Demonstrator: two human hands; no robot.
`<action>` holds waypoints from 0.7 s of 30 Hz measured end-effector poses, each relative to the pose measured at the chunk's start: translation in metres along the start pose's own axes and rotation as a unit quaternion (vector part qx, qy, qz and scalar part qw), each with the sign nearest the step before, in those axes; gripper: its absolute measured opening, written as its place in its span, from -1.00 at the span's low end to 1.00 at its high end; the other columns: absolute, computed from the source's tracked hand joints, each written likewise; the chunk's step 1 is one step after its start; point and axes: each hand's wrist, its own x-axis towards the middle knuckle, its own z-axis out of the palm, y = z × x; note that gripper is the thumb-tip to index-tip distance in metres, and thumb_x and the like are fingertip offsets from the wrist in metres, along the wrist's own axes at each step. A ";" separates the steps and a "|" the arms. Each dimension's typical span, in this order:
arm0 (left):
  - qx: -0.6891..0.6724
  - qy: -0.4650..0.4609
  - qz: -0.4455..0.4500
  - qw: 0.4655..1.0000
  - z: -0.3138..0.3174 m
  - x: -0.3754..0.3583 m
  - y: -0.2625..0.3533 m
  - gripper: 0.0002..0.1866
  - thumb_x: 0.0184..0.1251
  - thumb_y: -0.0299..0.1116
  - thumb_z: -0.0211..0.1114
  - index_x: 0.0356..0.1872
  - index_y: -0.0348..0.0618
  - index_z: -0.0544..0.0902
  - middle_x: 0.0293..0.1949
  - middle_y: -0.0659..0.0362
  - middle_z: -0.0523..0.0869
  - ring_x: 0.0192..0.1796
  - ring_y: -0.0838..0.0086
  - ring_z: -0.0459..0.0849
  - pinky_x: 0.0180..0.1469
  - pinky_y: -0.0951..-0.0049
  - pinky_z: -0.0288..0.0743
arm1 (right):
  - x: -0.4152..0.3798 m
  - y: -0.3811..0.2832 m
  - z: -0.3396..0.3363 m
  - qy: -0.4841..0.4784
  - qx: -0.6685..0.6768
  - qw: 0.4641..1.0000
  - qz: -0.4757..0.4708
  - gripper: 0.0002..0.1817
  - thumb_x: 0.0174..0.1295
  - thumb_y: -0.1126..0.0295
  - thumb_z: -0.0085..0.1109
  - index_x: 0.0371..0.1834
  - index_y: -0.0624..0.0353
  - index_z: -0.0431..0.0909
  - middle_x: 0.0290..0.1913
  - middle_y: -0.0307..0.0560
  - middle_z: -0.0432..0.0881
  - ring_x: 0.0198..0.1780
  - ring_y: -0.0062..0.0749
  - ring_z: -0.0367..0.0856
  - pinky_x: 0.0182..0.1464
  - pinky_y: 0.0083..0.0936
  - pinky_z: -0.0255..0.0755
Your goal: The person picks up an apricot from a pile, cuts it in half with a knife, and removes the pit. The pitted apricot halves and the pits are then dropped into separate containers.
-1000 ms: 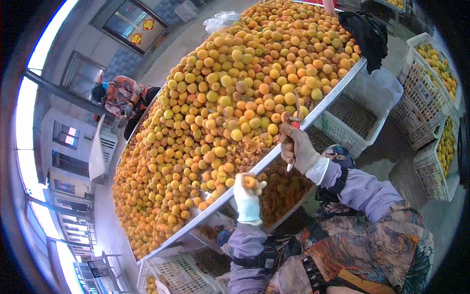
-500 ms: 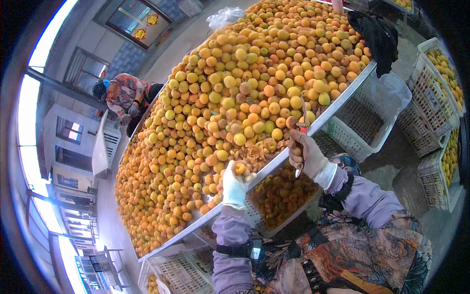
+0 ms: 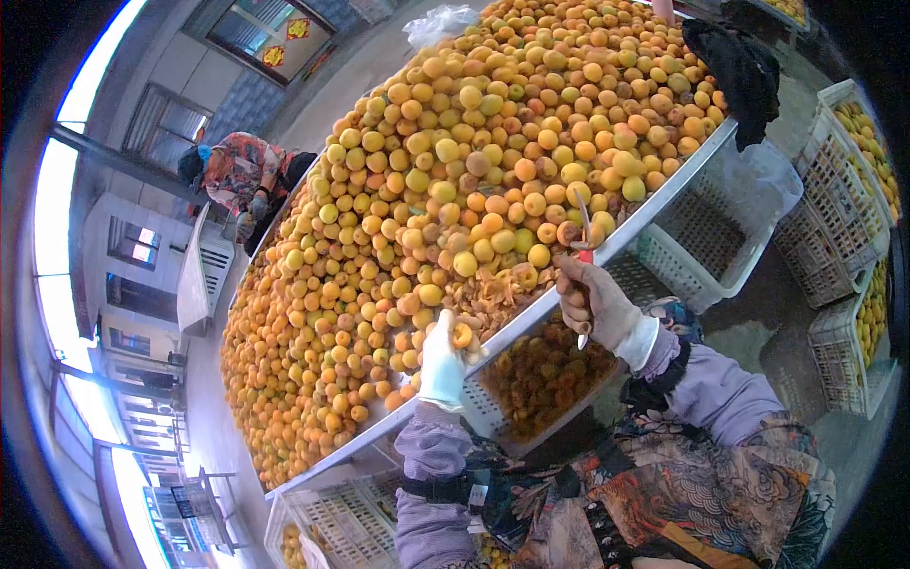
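Observation:
My left hand (image 3: 442,364), in a white glove, is closed around an apricot (image 3: 462,336) at the table's near edge. To the right, my gloved right hand (image 3: 599,302) grips a red-handled tool with a thin curved metal blade (image 3: 581,220). That blade points up over the fruit, and a silver tip shows below the fist. A heap of whole apricots (image 3: 379,247) covers the metal-edged table. Between my hands lies a small pile of torn apricot flesh (image 3: 495,293). Under the table edge, a crate holds brownish-orange pieces (image 3: 542,384).
A white crate (image 3: 697,261) with a plastic liner stands at the right. Stacked crates of apricots (image 3: 834,213) are beyond it. Black cloth (image 3: 735,71) hangs over the table corner. Another person (image 3: 242,175) bends beside the table's far left side. Another crate (image 3: 336,522) sits below.
My left hand has shifted slightly left with the apricot, widening the gap from my right hand. The right hand keeps its grip on the tool. The view has shifted slightly.

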 end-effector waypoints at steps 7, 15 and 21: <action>0.000 -0.026 0.000 1.000 -0.013 0.015 -0.002 -0.66 0.42 -0.17 -0.01 -0.11 -0.28 0.53 -0.28 0.17 0.51 -0.45 0.52 0.52 -0.42 0.49 0.58 | 0.004 0.007 -0.003 0.004 0.009 1.000 0.005 -0.68 0.30 0.15 0.02 -0.50 0.12 0.40 -0.77 -0.33 0.25 -0.85 -0.57 0.11 -0.81 -0.56 0.03; 0.099 0.056 0.031 0.993 -0.028 0.030 -0.011 -0.67 0.40 -0.17 0.03 -0.23 -0.26 0.59 -0.34 0.24 0.52 -0.40 0.53 0.52 -0.33 0.52 0.50 | 0.000 0.003 -0.003 -0.004 0.014 1.000 -0.006 -0.69 0.29 0.16 0.03 -0.49 0.14 0.41 -0.78 -0.31 0.26 -0.85 -0.57 0.14 -0.82 -0.56 0.04; 0.267 -0.048 0.113 0.956 -0.013 -0.017 0.013 -0.72 0.33 -0.22 0.09 -0.26 -0.26 0.58 -0.42 0.21 0.52 -0.39 0.51 0.51 -0.29 0.49 0.44 | -0.002 0.000 -0.003 -0.006 -0.013 1.000 0.010 -0.68 0.31 0.14 0.01 -0.47 0.14 0.40 -0.77 -0.31 0.26 -0.85 -0.58 0.12 -0.81 -0.59 0.03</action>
